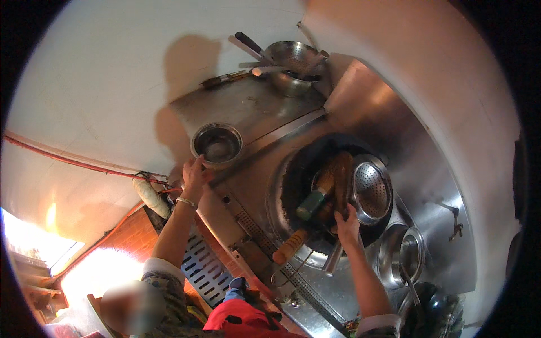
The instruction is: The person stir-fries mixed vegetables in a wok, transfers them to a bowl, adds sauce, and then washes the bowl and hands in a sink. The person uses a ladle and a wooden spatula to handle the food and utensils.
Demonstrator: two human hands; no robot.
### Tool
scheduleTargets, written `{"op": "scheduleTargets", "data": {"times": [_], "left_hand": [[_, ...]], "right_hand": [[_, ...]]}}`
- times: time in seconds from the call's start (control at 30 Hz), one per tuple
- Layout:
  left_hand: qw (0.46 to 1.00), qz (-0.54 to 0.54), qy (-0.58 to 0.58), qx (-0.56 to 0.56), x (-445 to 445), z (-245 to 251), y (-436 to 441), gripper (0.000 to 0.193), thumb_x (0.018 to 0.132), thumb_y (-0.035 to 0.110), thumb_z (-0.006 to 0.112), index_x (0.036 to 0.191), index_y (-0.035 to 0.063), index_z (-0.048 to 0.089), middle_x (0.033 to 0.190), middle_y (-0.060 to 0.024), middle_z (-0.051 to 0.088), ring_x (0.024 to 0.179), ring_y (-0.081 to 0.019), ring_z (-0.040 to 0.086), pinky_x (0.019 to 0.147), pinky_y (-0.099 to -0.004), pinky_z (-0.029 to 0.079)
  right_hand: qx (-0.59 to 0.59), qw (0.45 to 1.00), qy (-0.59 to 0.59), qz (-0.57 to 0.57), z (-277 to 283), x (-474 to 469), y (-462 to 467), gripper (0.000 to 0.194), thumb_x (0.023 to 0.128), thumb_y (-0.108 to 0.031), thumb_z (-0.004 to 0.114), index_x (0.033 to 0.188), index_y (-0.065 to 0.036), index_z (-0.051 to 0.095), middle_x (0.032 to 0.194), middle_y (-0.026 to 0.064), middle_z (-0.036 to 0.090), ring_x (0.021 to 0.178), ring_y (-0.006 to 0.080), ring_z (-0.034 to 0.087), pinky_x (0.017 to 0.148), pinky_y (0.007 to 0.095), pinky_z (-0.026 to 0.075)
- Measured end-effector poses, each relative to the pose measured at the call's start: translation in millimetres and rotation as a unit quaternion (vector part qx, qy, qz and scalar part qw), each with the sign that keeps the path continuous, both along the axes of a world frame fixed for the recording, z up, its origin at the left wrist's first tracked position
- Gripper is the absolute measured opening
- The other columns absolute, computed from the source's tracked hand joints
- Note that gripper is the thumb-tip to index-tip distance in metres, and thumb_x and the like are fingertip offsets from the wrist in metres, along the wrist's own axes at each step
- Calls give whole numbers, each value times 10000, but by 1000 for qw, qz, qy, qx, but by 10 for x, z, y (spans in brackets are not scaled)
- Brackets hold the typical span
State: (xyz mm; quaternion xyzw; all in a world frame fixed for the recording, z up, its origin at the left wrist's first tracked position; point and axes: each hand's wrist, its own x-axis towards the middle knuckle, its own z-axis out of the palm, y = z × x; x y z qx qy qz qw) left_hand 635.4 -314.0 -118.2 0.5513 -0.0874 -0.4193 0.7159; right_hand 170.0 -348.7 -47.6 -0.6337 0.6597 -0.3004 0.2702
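My left hand (pixel 194 175) reaches to the near rim of a round metal pot (pixel 217 143) on the steel counter. Its fingertips meet the rim, but whether they grip it is unclear. My right hand (pixel 348 226) is over the wok (pixel 293 192), its fingers around the lower end of a dark brown brush-like tool (pixel 343 177). Beside that tool lies a brush with a green handle (pixel 311 205). A perforated strainer (pixel 372 190) rests at the wok's right side. A wooden handle (pixel 290 247) and a metal handle (pixel 334 258) stick out over the near rim.
A colander (pixel 291 55) sits over a metal pot (pixel 293 85) at the back corner. Metal bowls (pixel 393 257) stand right of the wok, below a wall tap (pixel 455 226). A perforated drain strip (pixel 304 287) runs along the front. A slotted mat (pixel 207 266) covers floor at left.
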Motion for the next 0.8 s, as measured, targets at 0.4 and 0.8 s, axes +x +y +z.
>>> {"op": "scheduleTargets", "data": {"times": [0.4, 0.8], "left_hand": [[636, -44, -746, 192, 722, -130, -307, 269, 740, 264, 668, 760, 3, 602, 818, -188, 595, 829, -353, 575, 733, -427, 469], [178, -323, -874, 316, 1477, -434, -1150, 239, 706, 253, 690, 733, 17, 661, 773, -163, 665, 675, -308, 648, 601, -433, 513]], "right_hand": [[-67, 994, -72, 41, 1204, -232, 811, 426, 842, -93, 669, 1245, -47, 539, 1212, 103, 553, 975, 190, 589, 743, 301, 509], [-224, 922, -183, -256, 1699, -1316, 2100, 347, 885, -153, 609, 1204, -18, 596, 988, 79, 668, 903, 153, 627, 704, 292, 526]]}}
